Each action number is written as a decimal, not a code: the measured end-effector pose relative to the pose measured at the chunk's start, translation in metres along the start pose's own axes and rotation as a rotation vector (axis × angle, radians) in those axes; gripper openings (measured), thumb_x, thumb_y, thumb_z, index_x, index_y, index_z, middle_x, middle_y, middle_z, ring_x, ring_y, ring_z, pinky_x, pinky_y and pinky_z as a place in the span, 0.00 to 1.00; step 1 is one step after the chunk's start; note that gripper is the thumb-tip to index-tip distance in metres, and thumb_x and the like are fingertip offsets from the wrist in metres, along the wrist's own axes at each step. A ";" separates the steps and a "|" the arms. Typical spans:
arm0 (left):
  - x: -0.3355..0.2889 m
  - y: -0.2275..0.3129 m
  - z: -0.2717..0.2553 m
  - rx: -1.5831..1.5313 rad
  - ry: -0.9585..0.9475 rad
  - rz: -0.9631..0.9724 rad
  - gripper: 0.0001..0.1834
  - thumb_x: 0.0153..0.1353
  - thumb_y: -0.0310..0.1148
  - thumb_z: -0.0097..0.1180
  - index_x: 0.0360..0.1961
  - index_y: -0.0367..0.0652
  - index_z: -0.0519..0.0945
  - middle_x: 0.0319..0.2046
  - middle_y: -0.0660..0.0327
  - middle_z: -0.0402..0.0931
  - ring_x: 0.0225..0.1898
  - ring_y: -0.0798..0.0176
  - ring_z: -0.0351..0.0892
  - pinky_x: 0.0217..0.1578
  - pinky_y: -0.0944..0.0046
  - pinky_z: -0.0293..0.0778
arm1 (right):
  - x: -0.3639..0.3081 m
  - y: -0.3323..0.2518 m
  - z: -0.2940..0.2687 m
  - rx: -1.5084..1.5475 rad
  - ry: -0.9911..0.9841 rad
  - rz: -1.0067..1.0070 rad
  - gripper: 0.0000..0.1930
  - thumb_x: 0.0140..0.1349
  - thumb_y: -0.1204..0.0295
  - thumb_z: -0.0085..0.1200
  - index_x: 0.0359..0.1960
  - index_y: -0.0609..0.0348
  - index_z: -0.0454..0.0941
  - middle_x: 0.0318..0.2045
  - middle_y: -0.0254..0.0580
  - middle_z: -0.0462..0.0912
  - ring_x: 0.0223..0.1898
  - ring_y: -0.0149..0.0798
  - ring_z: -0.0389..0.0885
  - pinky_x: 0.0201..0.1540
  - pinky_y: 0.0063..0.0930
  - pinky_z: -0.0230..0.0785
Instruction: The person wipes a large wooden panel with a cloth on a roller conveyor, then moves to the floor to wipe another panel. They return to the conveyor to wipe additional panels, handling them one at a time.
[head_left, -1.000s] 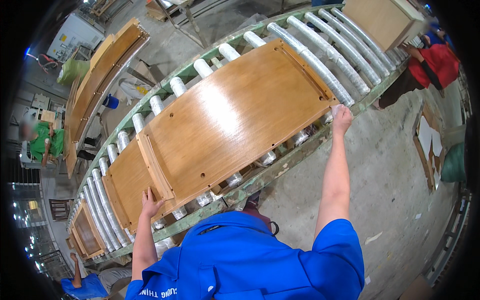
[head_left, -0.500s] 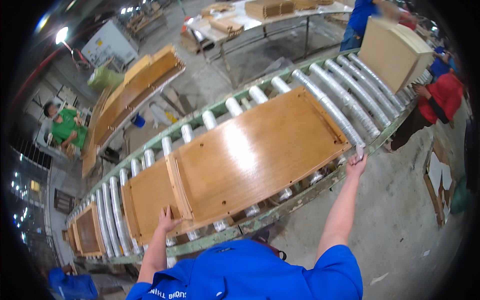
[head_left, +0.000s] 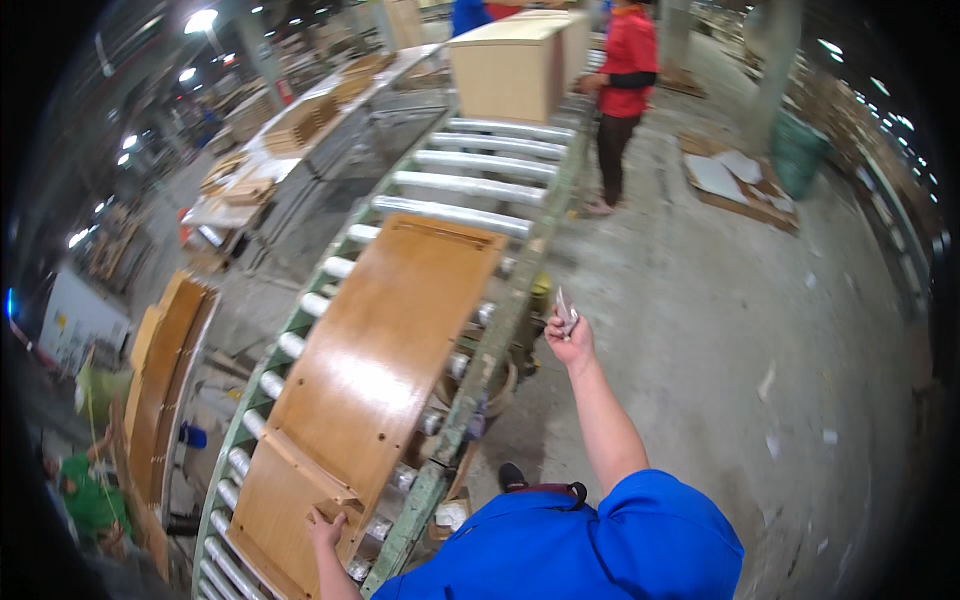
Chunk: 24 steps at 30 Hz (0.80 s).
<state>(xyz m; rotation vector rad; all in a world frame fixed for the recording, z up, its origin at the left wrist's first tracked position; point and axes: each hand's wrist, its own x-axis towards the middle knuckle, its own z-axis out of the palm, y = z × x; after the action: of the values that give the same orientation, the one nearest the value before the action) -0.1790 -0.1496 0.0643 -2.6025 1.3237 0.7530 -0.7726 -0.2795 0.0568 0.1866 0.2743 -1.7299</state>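
Resting the spread, empty left hand on the long board stretching ahead of it, and clutching a pale thing in the right hand.

I'm getting a fairly bright middle here, with a broad white glare blazing off the wooden panel and thinner glints running along the rollers, while ceiling lamps flare as white spots at upper left. Out toward the rim my picture sinks into black, straight lines bow, and the green-shirted person at lower left smears into blur.
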 end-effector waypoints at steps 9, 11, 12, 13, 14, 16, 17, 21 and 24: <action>-0.024 -0.031 0.021 -0.390 0.428 0.298 0.25 0.57 0.42 0.52 0.51 0.37 0.73 0.49 0.45 0.72 0.53 0.46 0.69 0.53 0.51 0.65 | -0.192 -0.126 -0.076 0.150 0.023 -0.128 0.16 0.62 0.61 0.40 0.42 0.57 0.73 0.29 0.39 0.76 0.14 0.27 0.64 0.11 0.17 0.52; -0.050 -0.026 0.035 -0.364 0.793 0.170 0.18 0.58 0.41 0.51 0.45 0.40 0.77 0.43 0.52 0.76 0.48 0.49 0.72 0.49 0.53 0.66 | -0.232 -0.157 -0.091 0.090 0.056 -0.158 0.14 0.64 0.63 0.40 0.45 0.57 0.70 0.27 0.36 0.75 0.12 0.24 0.61 0.11 0.16 0.49; -0.072 -0.019 0.045 -0.435 0.865 0.219 0.14 0.56 0.39 0.52 0.38 0.42 0.79 0.40 0.52 0.77 0.44 0.50 0.73 0.45 0.54 0.67 | -0.248 -0.160 -0.098 0.058 0.214 -0.253 0.14 0.66 0.66 0.38 0.48 0.57 0.68 0.25 0.34 0.72 0.11 0.23 0.59 0.11 0.16 0.48; -0.094 -0.002 0.057 -0.439 0.942 0.284 0.11 0.54 0.37 0.52 0.31 0.41 0.81 0.33 0.53 0.78 0.39 0.50 0.75 0.42 0.54 0.68 | -0.262 -0.170 -0.101 -0.013 0.246 -0.269 0.14 0.67 0.68 0.36 0.50 0.58 0.66 0.23 0.32 0.69 0.11 0.23 0.57 0.11 0.16 0.48; -0.113 0.028 0.072 -0.607 0.899 0.387 0.09 0.52 0.34 0.52 0.26 0.41 0.81 0.26 0.54 0.78 0.32 0.51 0.76 0.38 0.54 0.70 | -0.275 -0.191 -0.102 0.033 0.174 -0.287 0.16 0.67 0.69 0.35 0.53 0.59 0.64 0.22 0.32 0.67 0.10 0.24 0.55 0.12 0.17 0.48; -0.159 0.077 0.108 -0.544 0.742 0.652 0.08 0.47 0.34 0.54 0.25 0.43 0.81 0.25 0.53 0.78 0.30 0.52 0.77 0.33 0.53 0.71 | -0.285 -0.221 -0.102 0.075 0.122 -0.277 0.19 0.66 0.69 0.34 0.57 0.61 0.61 0.24 0.34 0.67 0.11 0.23 0.54 0.12 0.18 0.48; -0.184 0.107 0.129 -0.608 0.534 0.732 0.07 0.46 0.34 0.54 0.24 0.43 0.80 0.24 0.53 0.77 0.30 0.50 0.76 0.32 0.52 0.70 | -0.283 -0.233 -0.102 0.086 0.091 -0.295 0.19 0.66 0.69 0.34 0.58 0.61 0.60 0.24 0.34 0.66 0.11 0.23 0.54 0.13 0.18 0.47; -0.291 0.232 0.215 -0.302 0.268 1.345 0.07 0.51 0.36 0.52 0.23 0.45 0.75 0.24 0.57 0.75 0.31 0.51 0.75 0.37 0.52 0.69 | -0.280 -0.344 -0.085 0.043 -0.024 -0.349 0.18 0.64 0.75 0.34 0.56 0.65 0.62 0.25 0.35 0.65 0.12 0.25 0.54 0.16 0.18 0.48; -0.354 0.314 0.277 -0.222 -0.088 1.466 0.07 0.53 0.36 0.51 0.27 0.44 0.76 0.27 0.56 0.76 0.34 0.51 0.76 0.39 0.52 0.69 | -0.300 -0.440 -0.080 0.015 -0.073 -0.407 0.15 0.63 0.73 0.37 0.51 0.61 0.66 0.26 0.37 0.67 0.15 0.29 0.58 0.17 0.20 0.53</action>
<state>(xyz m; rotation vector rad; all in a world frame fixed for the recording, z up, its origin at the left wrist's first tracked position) -0.7033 0.0065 0.0301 -1.2141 3.1216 1.0922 -1.1546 0.0970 0.0972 0.0801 0.2578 -2.1379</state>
